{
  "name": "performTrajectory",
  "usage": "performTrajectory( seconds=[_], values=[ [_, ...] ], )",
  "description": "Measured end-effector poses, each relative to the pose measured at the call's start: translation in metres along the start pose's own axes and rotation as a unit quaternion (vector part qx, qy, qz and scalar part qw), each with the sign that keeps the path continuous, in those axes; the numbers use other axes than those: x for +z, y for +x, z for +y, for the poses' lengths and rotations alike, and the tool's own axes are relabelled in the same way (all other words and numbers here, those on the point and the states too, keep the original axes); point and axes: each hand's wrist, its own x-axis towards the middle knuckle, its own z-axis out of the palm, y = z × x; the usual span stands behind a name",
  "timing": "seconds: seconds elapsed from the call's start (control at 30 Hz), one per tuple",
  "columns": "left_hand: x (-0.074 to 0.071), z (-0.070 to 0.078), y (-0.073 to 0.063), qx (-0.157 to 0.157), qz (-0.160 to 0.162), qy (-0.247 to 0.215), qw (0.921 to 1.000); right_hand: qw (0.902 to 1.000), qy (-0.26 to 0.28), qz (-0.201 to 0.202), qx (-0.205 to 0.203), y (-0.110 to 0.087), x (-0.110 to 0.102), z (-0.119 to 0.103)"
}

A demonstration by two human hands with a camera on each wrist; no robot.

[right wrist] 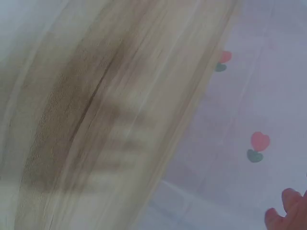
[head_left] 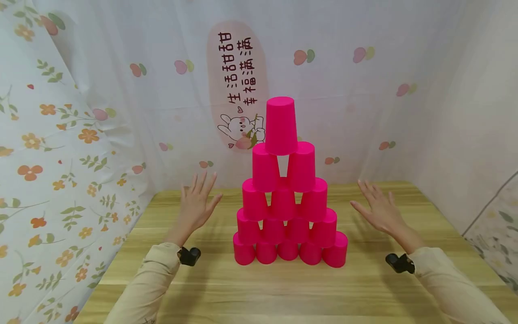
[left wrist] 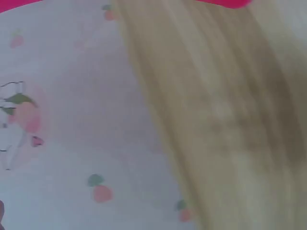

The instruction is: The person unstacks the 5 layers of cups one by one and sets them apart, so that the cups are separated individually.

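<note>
A pyramid of bright pink upside-down cups stands mid-table in the head view, with a single top cup (head_left: 281, 126) over two cups and wider rows beneath. The bottom row holds several cups, among them a right end cup (head_left: 335, 249). To the left of the pyramid my left hand (head_left: 197, 204) is held in the air with fingers spread, apart from the cups. My right hand (head_left: 378, 208) is likewise raised on the other side, fingers extended and holding nothing. Fingertips (right wrist: 275, 219) show at the lower right corner of the right wrist view.
The wooden table (head_left: 275, 297) carries the pyramid. Behind it hangs a white curtain (head_left: 332, 108) with fruit prints and lettering; a floral curtain (head_left: 52, 180) borders the left side. Black wrist cameras sit on both wrists. A thin dark cord (head_left: 489, 204) runs along the right side.
</note>
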Motion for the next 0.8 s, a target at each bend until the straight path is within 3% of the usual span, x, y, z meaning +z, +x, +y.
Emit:
performTrajectory(
  seconds=[0.27,0.47,0.63,0.8],
  values=[
    [-0.049,0.027,0.026,0.059,0.104,-0.036,0.9922,0.9945,0.102,0.003,-0.025,-0.008,-0.012,-0.008],
    [-0.086,0.051,0.041,0.09,0.151,-0.092,0.9801,0.975,0.216,-0.028,-0.045,-0.021,-0.016,-0.019],
    [-0.107,0.069,0.051,0.101,0.147,-0.151,0.9724,0.9626,0.263,-0.044,-0.049,-0.032,-0.013,-0.025],
    [-0.12,0.09,0.06,0.091,0.102,-0.227,0.9643,0.9513,0.301,-0.04,-0.054,-0.044,0.0,-0.026]
  ],
)
